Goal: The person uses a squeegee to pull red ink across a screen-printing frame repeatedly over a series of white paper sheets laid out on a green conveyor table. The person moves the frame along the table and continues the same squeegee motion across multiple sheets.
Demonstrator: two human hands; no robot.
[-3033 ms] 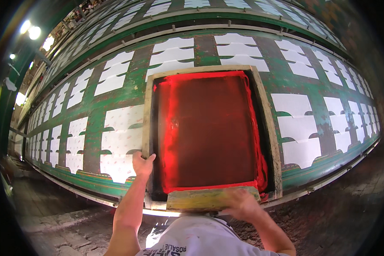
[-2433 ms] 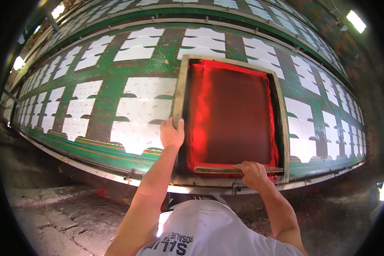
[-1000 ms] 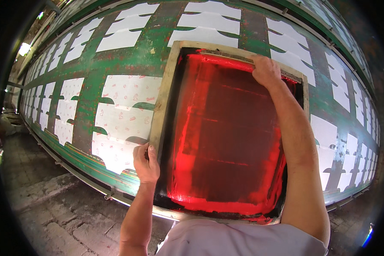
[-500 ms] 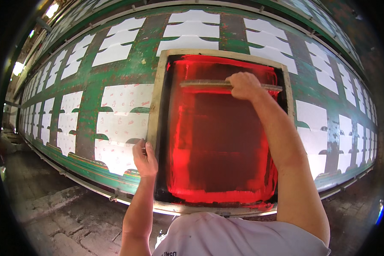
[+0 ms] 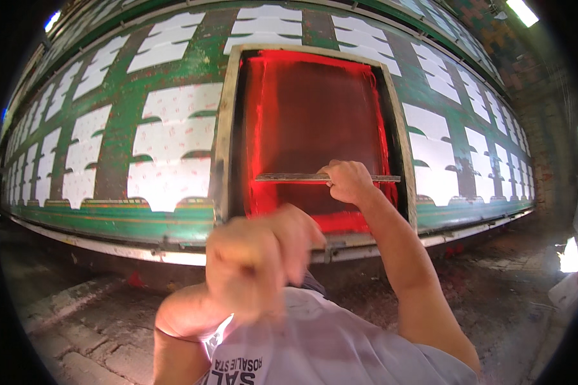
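A wooden-framed printing screen lies on the long green table, its dark mesh coated with red ink that is thickest along the sides and the near end. Across the near part of the mesh runs a long, thin squeegee. My right hand is closed round it, right of its middle. My left hand is raised off the frame, in front of my chest and near the camera. Motion smears its fingers, so whether they hold anything is unclear.
Rows of white cut pieces lie flat on the green table; those left of the screen carry small red prints. More pieces lie to the right. A pale rail edges the table's near side, above a rough brick floor.
My right hand has drawn the squeegee from the screen's far end toward me. My left hand has let go of the frame's left side and risen toward the camera. The view has shifted.
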